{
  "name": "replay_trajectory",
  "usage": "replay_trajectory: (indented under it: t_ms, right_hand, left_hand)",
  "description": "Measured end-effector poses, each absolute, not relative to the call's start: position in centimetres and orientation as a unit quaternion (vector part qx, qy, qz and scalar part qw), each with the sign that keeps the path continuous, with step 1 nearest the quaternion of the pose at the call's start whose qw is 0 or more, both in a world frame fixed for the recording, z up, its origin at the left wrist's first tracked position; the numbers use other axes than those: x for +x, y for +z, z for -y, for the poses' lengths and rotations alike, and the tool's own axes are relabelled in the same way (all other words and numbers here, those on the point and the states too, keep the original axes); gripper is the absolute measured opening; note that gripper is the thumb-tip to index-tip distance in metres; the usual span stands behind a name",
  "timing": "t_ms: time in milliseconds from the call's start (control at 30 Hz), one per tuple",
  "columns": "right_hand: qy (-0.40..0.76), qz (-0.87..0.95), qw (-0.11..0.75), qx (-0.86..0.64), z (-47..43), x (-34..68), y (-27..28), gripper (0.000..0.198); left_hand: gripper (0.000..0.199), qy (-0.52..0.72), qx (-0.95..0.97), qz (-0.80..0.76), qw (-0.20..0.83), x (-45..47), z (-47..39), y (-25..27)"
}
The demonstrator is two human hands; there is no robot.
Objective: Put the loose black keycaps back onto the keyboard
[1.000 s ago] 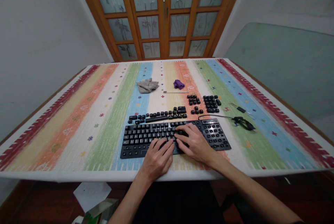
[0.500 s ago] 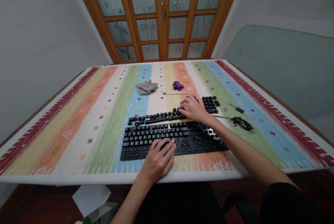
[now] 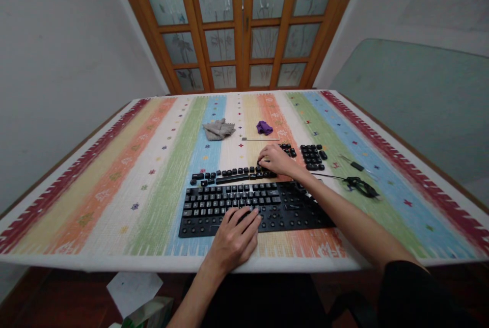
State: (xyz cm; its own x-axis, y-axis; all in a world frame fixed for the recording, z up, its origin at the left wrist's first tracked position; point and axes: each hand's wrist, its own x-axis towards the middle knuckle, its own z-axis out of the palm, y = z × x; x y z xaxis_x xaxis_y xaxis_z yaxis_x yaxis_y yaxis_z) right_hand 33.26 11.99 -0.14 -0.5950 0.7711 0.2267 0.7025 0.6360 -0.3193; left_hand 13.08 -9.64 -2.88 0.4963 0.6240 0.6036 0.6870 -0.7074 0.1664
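Observation:
A black keyboard [image 3: 229, 199] lies near the table's front edge, its upper rows fitted with keycaps and the lowest rows and right part bare. My left hand [image 3: 237, 231] rests on its lower middle, fingers stretched out and holding nothing. Just behind the keyboard is a row of loose black keycaps [image 3: 235, 171], with a long spacebar [image 3: 232, 179] among them. Over the right end of that row, my right hand [image 3: 275, 159] has its fingertips bent down and drawn together at a keycap [image 3: 260, 166], which they partly hide.
Behind the keycaps lie a grey cloth [image 3: 219, 130], a purple cloth [image 3: 264, 127] and a thin brush [image 3: 260, 139]. More loose keycaps [image 3: 311, 155] sit to the right. A coiled black cable [image 3: 359, 186] and a small black-handled tool [image 3: 356, 165] lie further right.
My right hand has shifted left along the loose keycaps, and its fingers have drawn together. My left hand stays on the keyboard. The whole view has tilted slightly.

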Motion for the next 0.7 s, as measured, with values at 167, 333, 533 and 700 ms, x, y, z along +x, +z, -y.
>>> replay_trajectory:
  t_ms: [167,333,533,700]
  right_hand:
    - [0.116,0.881,0.173,-0.425,-12.2,33.0,-0.1,0.014]
    - [0.131,0.878,0.188,-0.421,-12.0,32.7,0.7,0.013]
    - [0.129,0.868,0.240,-0.414,-9.7,33.8,2.9,0.009]
    - [0.153,0.863,0.340,-0.340,-3.8,35.0,3.4,0.006]
  left_hand:
    - [0.034,-0.333,-0.860,0.383,0.053,13.0,9.7,-3.1]
    - [0.031,-0.340,-0.858,0.382,0.053,13.0,9.7,-3.0]
    - [0.030,-0.346,-0.856,0.380,0.051,13.1,9.6,-2.8]
    - [0.031,-0.336,-0.860,0.381,0.047,13.1,9.5,-2.9]
